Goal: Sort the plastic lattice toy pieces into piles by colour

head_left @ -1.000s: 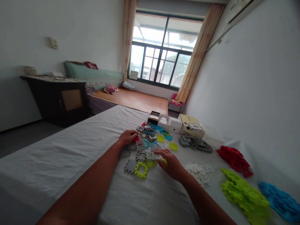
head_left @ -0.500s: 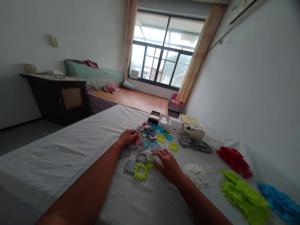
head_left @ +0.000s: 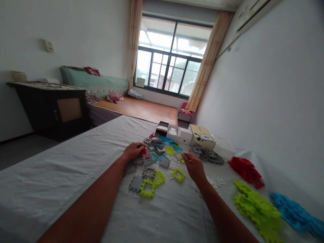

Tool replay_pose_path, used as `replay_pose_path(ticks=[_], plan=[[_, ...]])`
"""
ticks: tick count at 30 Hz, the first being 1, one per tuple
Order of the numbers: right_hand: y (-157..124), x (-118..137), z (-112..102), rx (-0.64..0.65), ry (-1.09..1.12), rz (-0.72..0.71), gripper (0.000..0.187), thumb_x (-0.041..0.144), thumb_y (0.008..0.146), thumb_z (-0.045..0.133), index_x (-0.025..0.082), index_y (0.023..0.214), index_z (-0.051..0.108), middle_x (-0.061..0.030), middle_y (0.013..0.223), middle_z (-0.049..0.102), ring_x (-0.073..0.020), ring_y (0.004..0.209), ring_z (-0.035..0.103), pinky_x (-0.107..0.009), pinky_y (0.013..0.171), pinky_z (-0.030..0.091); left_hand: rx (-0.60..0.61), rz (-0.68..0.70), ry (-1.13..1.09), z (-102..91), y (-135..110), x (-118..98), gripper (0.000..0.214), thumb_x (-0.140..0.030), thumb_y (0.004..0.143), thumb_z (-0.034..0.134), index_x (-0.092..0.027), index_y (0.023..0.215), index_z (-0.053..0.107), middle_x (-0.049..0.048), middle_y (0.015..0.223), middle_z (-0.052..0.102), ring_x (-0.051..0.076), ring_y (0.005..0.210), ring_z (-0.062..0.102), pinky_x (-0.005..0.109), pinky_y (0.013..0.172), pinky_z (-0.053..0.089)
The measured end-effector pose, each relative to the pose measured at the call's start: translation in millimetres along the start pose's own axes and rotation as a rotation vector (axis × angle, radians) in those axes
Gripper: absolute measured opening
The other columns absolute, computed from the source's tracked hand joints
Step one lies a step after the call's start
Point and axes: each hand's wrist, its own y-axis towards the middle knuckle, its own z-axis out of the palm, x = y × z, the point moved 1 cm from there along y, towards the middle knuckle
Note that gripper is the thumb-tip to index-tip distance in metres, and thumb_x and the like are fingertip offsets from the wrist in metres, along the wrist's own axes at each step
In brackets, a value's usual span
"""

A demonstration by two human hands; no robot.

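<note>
Interlocking plastic building pieces with notched edges lie in a mixed heap on the bed-like surface. My left hand (head_left: 133,151) is closed at the heap's left edge, its fingertips on a red piece (head_left: 143,152). Over the heap's right side, my right hand (head_left: 194,165) pinches a light grey piece (head_left: 178,155). Between the hands are a grey square panel (head_left: 164,162) and a lime square frame (head_left: 178,174). Nearer to me lie another grey panel (head_left: 136,184), a lime frame (head_left: 147,188) and a lime window piece (head_left: 159,177).
Sorted piles lie at the right: white window pieces (head_left: 218,182), dark grey (head_left: 207,155), red (head_left: 246,170), lime (head_left: 257,211) and blue pieces (head_left: 295,214). Behind the heap stand a black open box (head_left: 162,128), white boxes (head_left: 185,135) and a yellow box (head_left: 203,136). White cloth (head_left: 83,165) covers the surface.
My right hand has moved right and away from me, off the near pieces, uncovering the lime window piece and a lime frame. My left hand stays by the red piece. The view has shifted slightly.
</note>
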Motion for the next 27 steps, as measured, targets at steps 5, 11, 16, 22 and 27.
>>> replay_pose_path(ticks=[5,11,16,22,27], plan=[[7.1,-89.2,-40.1,-0.138,-0.086,0.276,0.035,0.045,0.078,0.046,0.018,0.093,0.063,-0.0081,0.083,0.069,-0.0206,0.073,0.063,-0.031,0.069,0.045,0.012,0.008,-0.011,0.8,1.8,3.4,0.035,-0.040,0.075,0.046,-0.022,0.094,0.069,-0.0002,0.086,0.071,0.016,0.077,0.062,0.021,0.069,0.043],[0.9,-145.6,-53.0,-0.192,-0.258,0.356,0.032,0.039,0.075,0.043,0.018,0.092,0.062,-0.0081,0.084,0.069,-0.0229,0.078,0.063,-0.033,0.070,0.044,0.006,0.027,-0.008,2.6,3.2,6.0,0.035,-0.041,0.076,0.046,-0.022,0.095,0.069,0.0000,0.085,0.071,0.016,0.076,0.062,0.021,0.067,0.042],[1.5,-151.5,-46.0,-0.235,-0.233,0.343,0.041,0.036,0.073,0.043,0.015,0.104,0.059,-0.0113,0.098,0.065,-0.0220,0.082,0.062,-0.035,0.076,0.044,0.005,0.025,0.000,2.1,2.8,5.4,0.035,-0.041,0.076,0.046,-0.022,0.095,0.069,-0.0002,0.083,0.071,0.016,0.074,0.061,0.021,0.065,0.042],[8.1,-97.9,-32.5,-0.226,-0.157,0.277,0.039,0.034,0.076,0.043,0.014,0.106,0.058,-0.0119,0.098,0.064,-0.0206,0.078,0.061,-0.036,0.076,0.046,-0.005,0.014,0.005,3.7,3.2,6.4,0.034,-0.039,0.076,0.046,-0.022,0.095,0.069,-0.0003,0.083,0.071,0.015,0.075,0.062,0.021,0.063,0.041],[-10.6,12.7,11.5,0.177,0.084,-0.100,0.032,0.029,0.084,0.044,0.021,0.111,0.056,-0.0070,0.107,0.062,-0.0201,0.094,0.059,-0.037,0.083,0.048,0.006,0.014,0.001,4.0,2.4,5.3,0.034,-0.038,0.076,0.046,-0.021,0.096,0.069,-0.0004,0.082,0.071,0.015,0.074,0.061,0.020,0.063,0.041]])
